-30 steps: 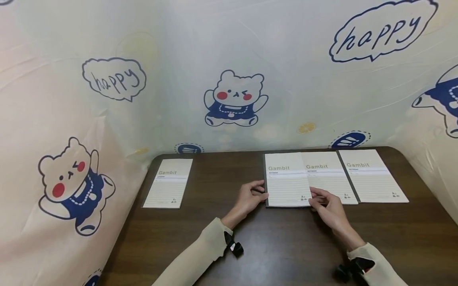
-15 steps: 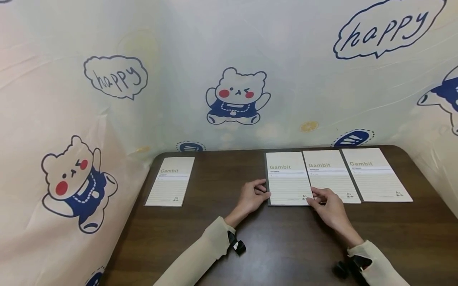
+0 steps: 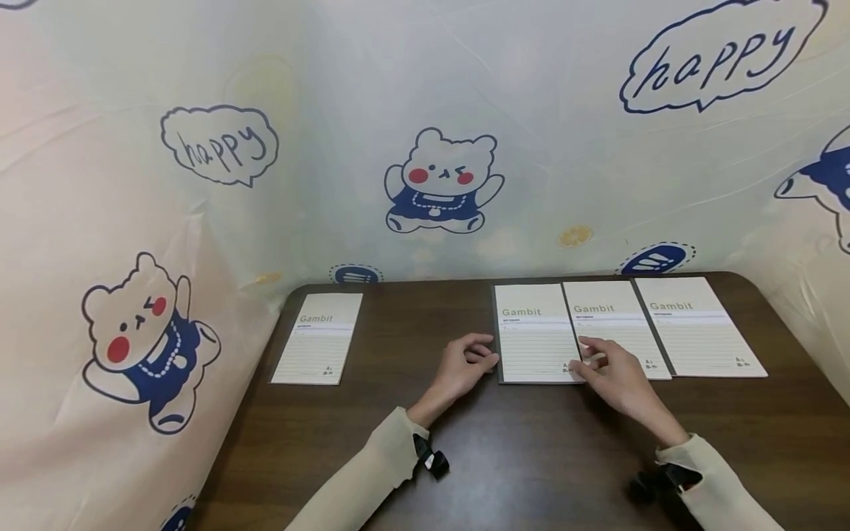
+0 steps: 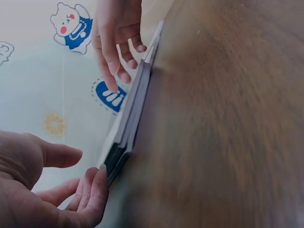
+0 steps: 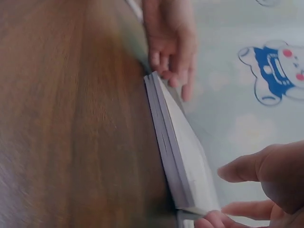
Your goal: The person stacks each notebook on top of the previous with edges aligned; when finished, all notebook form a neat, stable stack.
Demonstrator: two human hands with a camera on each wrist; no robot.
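A white "Gambit" notebook (image 3: 536, 339) with a dark spine lies on top of a short stack; the wrist views show layered edges beneath it. My left hand (image 3: 463, 367) is at the spine, with fingertips touching or almost touching it and the thumb (image 4: 64, 154) held apart. At the opposite edge, my right hand (image 3: 614, 376) has its fingers beside the stack and its thumb (image 5: 242, 167) lifted away from the pages. A second notebook (image 3: 614, 324) adjoins on the right, partly hidden by that hand, and a third notebook (image 3: 700, 328) lies beyond it.
A lone notebook (image 3: 317, 339) of the same kind lies at the far left of the brown wooden table (image 3: 518, 457). A printed curtain (image 3: 305, 199) with bears rises directly behind the table's back edge.
The top notebook has slid slightly left, baring the neighbouring notebook's dark spine, then stays still. My right hand has loosened from its right edge and shifted slightly right.
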